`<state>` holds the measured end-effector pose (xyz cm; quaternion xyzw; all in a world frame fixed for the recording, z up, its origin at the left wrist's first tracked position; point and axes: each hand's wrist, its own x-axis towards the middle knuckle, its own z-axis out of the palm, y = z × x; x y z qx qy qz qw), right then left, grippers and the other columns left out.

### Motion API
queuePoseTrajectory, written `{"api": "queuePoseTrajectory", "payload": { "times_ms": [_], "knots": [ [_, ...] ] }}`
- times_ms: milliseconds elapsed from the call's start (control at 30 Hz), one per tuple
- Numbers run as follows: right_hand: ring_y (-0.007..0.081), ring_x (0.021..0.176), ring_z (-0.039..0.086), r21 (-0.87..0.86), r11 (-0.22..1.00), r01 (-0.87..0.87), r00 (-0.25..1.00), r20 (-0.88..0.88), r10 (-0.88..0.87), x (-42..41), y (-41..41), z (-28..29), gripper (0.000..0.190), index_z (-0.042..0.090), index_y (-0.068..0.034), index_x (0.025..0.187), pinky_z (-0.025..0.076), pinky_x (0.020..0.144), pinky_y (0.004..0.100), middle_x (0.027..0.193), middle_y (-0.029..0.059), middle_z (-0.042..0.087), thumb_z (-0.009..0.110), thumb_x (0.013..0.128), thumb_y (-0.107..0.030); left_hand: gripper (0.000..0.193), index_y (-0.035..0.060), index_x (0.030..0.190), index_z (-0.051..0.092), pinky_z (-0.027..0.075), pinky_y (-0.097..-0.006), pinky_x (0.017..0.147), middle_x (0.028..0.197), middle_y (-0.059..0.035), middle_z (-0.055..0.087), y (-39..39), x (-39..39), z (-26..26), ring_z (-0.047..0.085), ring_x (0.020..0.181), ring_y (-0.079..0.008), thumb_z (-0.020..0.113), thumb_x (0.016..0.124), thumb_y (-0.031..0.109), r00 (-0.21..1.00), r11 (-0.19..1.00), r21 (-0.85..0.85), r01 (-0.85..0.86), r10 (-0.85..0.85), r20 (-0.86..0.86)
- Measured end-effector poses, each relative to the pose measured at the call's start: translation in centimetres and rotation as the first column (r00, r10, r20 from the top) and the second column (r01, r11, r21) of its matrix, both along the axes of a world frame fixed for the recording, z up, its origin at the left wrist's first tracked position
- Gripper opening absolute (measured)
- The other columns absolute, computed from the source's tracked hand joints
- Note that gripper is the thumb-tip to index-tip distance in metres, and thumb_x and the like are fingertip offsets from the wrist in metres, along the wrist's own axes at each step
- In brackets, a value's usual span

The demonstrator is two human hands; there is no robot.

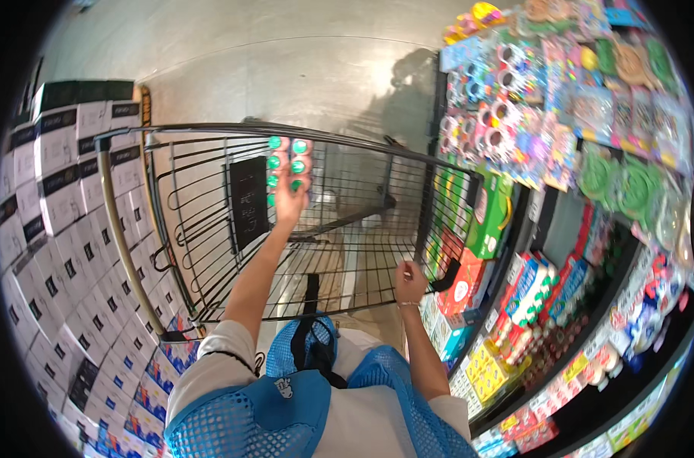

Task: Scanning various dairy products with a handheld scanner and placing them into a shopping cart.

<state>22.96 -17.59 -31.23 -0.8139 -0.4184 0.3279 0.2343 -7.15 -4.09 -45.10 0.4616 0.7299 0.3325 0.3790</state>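
My left hand (291,201) reaches into a black wire shopping cart (358,269) and grips the near end of a pack of small bottles with green caps (299,165). The pack lies near the far side of the basket, beside a black panel (248,201) fixed to the wire. My right hand (411,281) is at the cart's near right edge with its fingers curled. Whether it holds the rim or nothing cannot be told. The basket wires show bare around the pack.
Stacked white cartons (60,229) stand along the left. On the right, shelves hold packaged drinks and yellow packs (486,369), with hanging toys and sunglasses (495,109) above. Green boxes (491,214) and red boxes (461,286) stand just beyond the cart's right end.
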Motion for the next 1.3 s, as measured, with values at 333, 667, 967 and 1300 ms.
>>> {"api": "queuePoseTrajectory", "payload": {
  "times_ms": [333, 667, 967, 1300],
  "knots": [
    [0.021, 0.058, 0.064, 0.087, 0.994, -0.071, 0.996, 0.056, 0.066, 0.8, 0.1, 2.2, 0.019, 0.062, -0.006, 0.077, 0.05, 0.055, 0.0291, 0.064, 0.008, 0.064, 0.066, 0.08, -0.023, 0.073, -0.0012, 0.129, 0.045, 0.038, -0.0357, 0.097, 0.127, -0.0188, 0.05, -11.4, 1.1, 15.6, 0.048, 0.118, -0.0293, 0.067, 0.078, 0.047, 0.463, 0.138, -0.48, 0.867, -0.581, 0.669],
    [0.0248, 0.057, 0.063, 0.045, 0.961, -0.274, 0.96, -0.049, 0.276, 3.0, -0.3, 3.5, 0.027, 0.06, -0.009, 0.073, 0.049, 0.054, 0.0343, 0.062, 0.0067, 0.063, 0.065, 0.08, -0.034, 0.047, 0.007, 0.101, 0.065, 0.051, -0.0384, 0.07, 0.074, -0.012, 0.066, -15.0, 6.0, 22.0, 0.064, 0.075, -0.0317, 0.067, 0.075, 0.046, 0.474, 0.351, -0.609, 0.711, -0.879, 0.046],
    [0.0291, 0.056, 0.062, -0.06, 0.711, -0.7, 0.713, -0.013, 0.701, 12.4, -1.1, 3.0, 0.037, 0.063, -0.009, 0.08, 0.051, 0.053, 0.0375, 0.066, 0.0111, 0.065, 0.057, 0.084, -0.045, 0.039, 0.0103, 0.098, 0.069, 0.051, -0.0368, 0.067, 0.074, -0.0102, 0.068, -15.9, 6.2, 22.5, 0.065, 0.073, -0.0297, 0.069, 0.072, 0.039, 0.524, 0.483, -0.559, 0.674, -0.846, -0.099],
    [0.0271, 0.063, 0.065, -0.155, 0.855, -0.495, 0.866, 0.0, 0.501, 10.2, -0.6, 1.8, 0.039, 0.064, -0.01, 0.086, 0.051, 0.056, 0.0388, 0.066, 0.0071, 0.066, 0.059, 0.08, -0.049, 0.034, 0.0096, 0.078, 0.054, 0.049, -0.0391, 0.052, 0.067, -0.0068, 0.06, -18.3, 4.3, 20.4, 0.061, 0.061, -0.0283, 0.066, 0.072, 0.041, 0.299, 0.542, -0.397, 0.741, -0.795, -0.527]
  ]
}}
